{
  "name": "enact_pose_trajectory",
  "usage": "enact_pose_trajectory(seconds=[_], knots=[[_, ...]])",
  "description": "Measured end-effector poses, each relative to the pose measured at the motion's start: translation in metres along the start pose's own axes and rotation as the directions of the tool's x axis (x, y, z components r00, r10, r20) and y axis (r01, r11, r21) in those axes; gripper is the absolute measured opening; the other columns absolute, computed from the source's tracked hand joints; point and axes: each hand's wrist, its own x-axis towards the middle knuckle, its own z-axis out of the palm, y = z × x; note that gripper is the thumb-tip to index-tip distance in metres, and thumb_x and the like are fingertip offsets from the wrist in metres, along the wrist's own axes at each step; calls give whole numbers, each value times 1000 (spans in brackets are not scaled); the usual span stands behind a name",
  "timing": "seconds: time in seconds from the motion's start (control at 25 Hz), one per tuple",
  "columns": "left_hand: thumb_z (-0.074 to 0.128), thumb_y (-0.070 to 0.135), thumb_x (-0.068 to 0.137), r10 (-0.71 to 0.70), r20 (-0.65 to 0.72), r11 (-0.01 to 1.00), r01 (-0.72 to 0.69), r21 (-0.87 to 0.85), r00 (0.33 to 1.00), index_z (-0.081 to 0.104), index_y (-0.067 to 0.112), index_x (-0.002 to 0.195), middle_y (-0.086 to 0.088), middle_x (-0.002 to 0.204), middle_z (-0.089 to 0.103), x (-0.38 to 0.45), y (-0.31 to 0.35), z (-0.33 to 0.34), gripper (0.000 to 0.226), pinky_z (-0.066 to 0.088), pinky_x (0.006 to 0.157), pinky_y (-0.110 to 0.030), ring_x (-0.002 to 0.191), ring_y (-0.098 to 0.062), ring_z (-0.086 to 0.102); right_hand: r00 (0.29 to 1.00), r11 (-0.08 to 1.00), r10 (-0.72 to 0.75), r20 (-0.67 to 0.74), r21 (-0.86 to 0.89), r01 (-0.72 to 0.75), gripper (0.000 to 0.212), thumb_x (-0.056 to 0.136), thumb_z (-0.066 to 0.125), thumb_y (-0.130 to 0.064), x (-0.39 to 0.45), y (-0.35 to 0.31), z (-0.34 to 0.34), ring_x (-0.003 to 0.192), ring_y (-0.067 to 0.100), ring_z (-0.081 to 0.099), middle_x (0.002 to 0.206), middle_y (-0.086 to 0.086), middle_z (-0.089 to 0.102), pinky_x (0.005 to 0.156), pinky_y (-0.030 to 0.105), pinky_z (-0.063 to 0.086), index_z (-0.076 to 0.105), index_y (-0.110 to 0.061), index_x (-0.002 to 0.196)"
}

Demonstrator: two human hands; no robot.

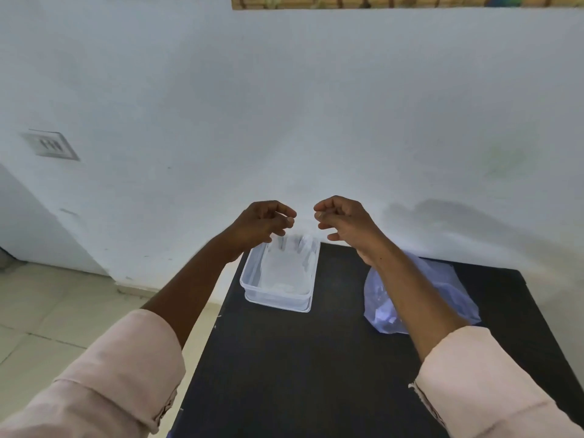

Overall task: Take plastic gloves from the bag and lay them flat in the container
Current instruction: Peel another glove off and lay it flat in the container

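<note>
The head view shows, far left on the white wall, a switch plate above a pale tiled floor. Next comes the left hand, raised above the far left corner of the clear container; its fingers are curled and the thumb presses against the fingertips, but if some thin plastic is pinched there I cannot tell. The container stands on the black table, near the far edge, and a transparent plastic glove lies inside it, its fingers pointing to the wall. The right hand is just beside the left one, not touching, with fingers curled loosely and nothing clearly held. Under the right forearm, well apart from the container, the crumpled plastic bag lies on the table.
</note>
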Motion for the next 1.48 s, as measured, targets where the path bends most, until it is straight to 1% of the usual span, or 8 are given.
enact_pose_trajectory(seconds=[0.16,0.52,0.8,0.92,1.12,1.24,1.36,1.48], knots=[[61,20,92,-79,9,993,78,90,997,66,11,110,-10,106,69,-9,-21,10,21,52,89,-41,97,-25,66,997,997,63,50,-37,-61,10,87,64,-23,-10,17,7,93,19,68,97,1,69,73,31,54,67,-21,96],[57,12,92,-281,84,953,268,138,956,52,15,122,-14,113,67,66,-132,28,30,54,91,-41,97,-26,66,926,918,360,113,-222,-329,12,92,53,-11,52,95,63,89,19,67,102,8,69,71,27,53,61,-13,101],[53,5,92,-409,290,905,345,248,865,34,14,136,-20,119,63,135,-200,39,48,52,62,-25,81,-23,65,834,717,530,155,-607,-343,31,93,43,-4,125,158,110,105,32,63,118,20,62,91,41,54,47,-3,124],[52,4,91,-435,401,862,245,443,807,31,11,139,-21,124,59,149,-213,40,53,48,60,-24,82,-24,62,762,621,612,211,-725,-297,35,93,43,-5,143,176,120,105,34,61,120,19,60,87,42,52,43,-2,128],[53,10,92,-398,474,718,-55,694,786,42,7,136,-17,130,57,153,-219,43,45,41,80,-29,110,-32,58,626,543,725,288,-797,-263,7,93,46,-8,154,186,127,75,22,65,87,8,67,61,31,51,48,-8,100],[55,9,90,-362,482,716,-92,692,798,47,7,132,-16,126,59,158,-219,40,42,41,77,-29,106,-30,59,640,573,717,277,-757,-314,6,94,44,-7,157,187,127,74,22,70,89,11,71,56,27,52,50,-8,94],[56,9,88,-433,521,659,-136,740,736,46,8,132,-15,125,58,157,-220,39,45,43,76,-31,102,-28,58,547,557,771,326,-761,-333,17,92,42,-1,155,187,126,70,21,69,93,15,76,48,22,46,51,-8,79],[54,15,89,-467,531,543,-244,803,707,49,8,129,-13,121,60,154,-223,42,41,45,75,-32,102,-29,60,509,495,798,323,-833,-248,9,92,46,-5,149,187,131,86,27,67,105,14,73,59,28,46,47,-9,83]])
